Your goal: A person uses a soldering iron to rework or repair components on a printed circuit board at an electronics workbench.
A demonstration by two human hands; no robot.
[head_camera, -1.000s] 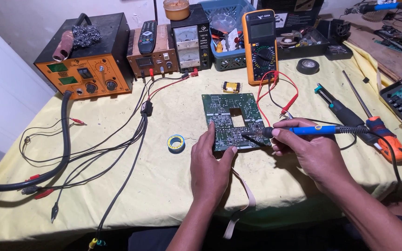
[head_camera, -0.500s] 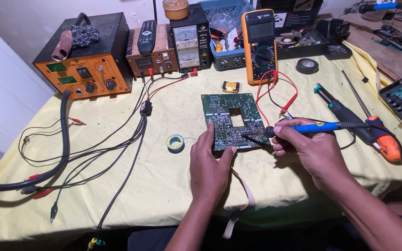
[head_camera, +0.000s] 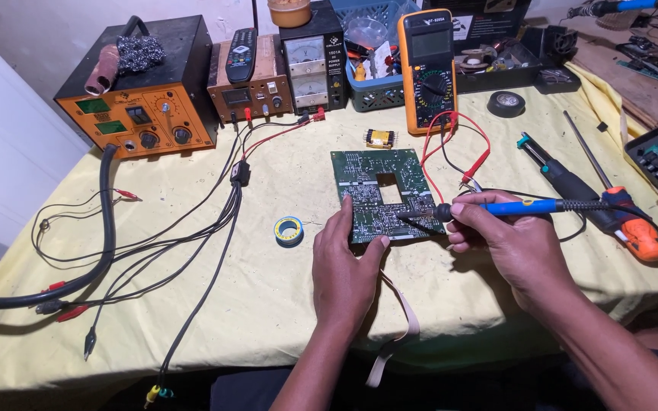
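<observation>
Holding a blue-handled soldering iron pinched between thumb and fingers, the right hand is lying at about four o'clock from the green circuit board. The iron's long axis is running nearly level, from three o'clock toward nine, its dark tip meeting the board's lower right part. The left hand is pressing on the board's near edge from six o'clock — fingers spread apart and flat, clamped on nothing. The board is lying flat on the yellow cloth, with a solder spool at its nine o'clock. At twelve o'clock, a blue basket is holding small mixed parts — too cluttered to name.
</observation>
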